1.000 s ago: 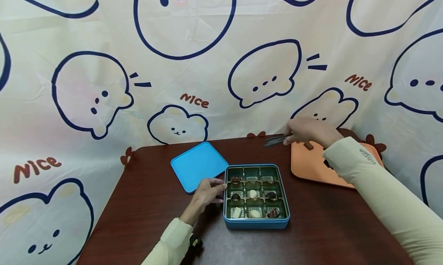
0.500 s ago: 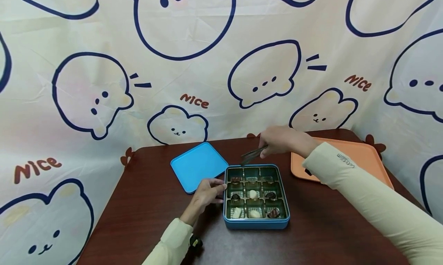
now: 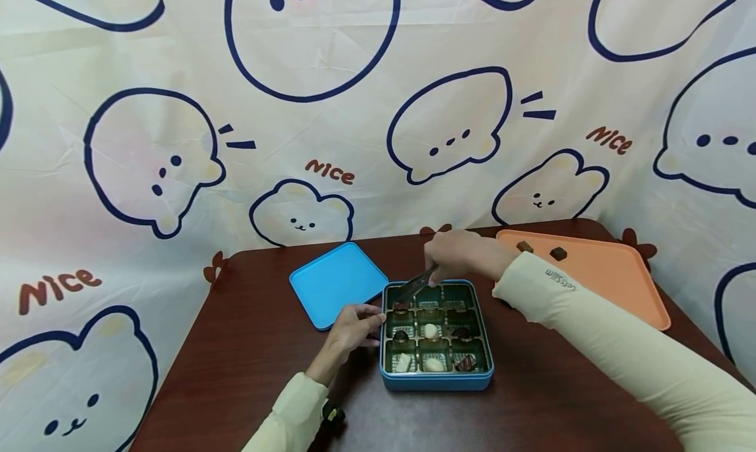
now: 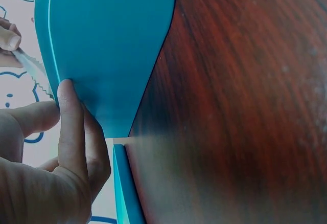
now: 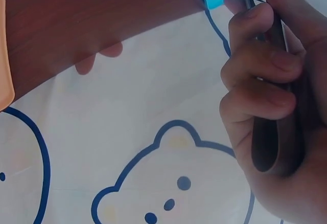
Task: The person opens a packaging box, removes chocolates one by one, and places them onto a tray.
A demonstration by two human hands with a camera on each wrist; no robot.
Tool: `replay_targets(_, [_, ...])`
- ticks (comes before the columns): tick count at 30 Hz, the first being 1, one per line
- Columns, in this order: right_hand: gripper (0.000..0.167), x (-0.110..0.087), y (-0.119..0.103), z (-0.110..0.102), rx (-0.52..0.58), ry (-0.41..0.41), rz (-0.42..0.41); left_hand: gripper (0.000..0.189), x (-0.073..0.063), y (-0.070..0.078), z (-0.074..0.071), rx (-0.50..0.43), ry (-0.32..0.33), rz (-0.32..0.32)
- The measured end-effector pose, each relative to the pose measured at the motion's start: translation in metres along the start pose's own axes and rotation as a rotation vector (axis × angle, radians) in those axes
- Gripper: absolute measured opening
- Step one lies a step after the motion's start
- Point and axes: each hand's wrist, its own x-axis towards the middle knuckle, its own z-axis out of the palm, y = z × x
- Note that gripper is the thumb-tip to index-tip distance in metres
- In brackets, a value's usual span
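Note:
On the table, the blue tin [image 3: 436, 381] has a divided insert with chocolates, among them a white round one [image 3: 431, 332] and a striped brown one [image 3: 465, 363]. My left hand [image 3: 351, 330] rests against its left side. In the left wrist view, straight fingers [image 4: 71, 132] press the outer wall and the thumb reaches the rim. My right hand [image 3: 455, 254] grips metal tongs [image 3: 416, 284] with curled fingers, their U-shaped end showing in the right wrist view. The tongs' tips point down into the back left compartment, by a brown chocolate; whether they touch it is unclear.
Left of the tin lies a blue lid [image 3: 339, 285]. An orange tray [image 3: 614, 275] at the back right bears brown chocolates [image 3: 558, 254], partly covered by my right sleeve. A printed cloth [image 3: 360, 130] hangs behind the brown table [image 3: 254, 347].
My right hand has moved left from above the orange tray to the back of the tin and lowered the tongs into it. My left hand has stayed at the tin's side.

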Motion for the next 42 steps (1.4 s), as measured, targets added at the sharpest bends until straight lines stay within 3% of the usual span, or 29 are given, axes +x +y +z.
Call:
replay_targets(16, [0.012, 0.017, -0.009, 0.013, -0.067, -0.009, 0.069, 0.035, -0.001, 0.000, -0.002, 0.005, 0.006, -0.012])
replay_targets(42, [0.017, 0.031, -0.024, 0.010, -0.144, -0.052, 0.106, 0.034, 0.001, 0.000, 0.001, -0.004, 0.007, -0.010])
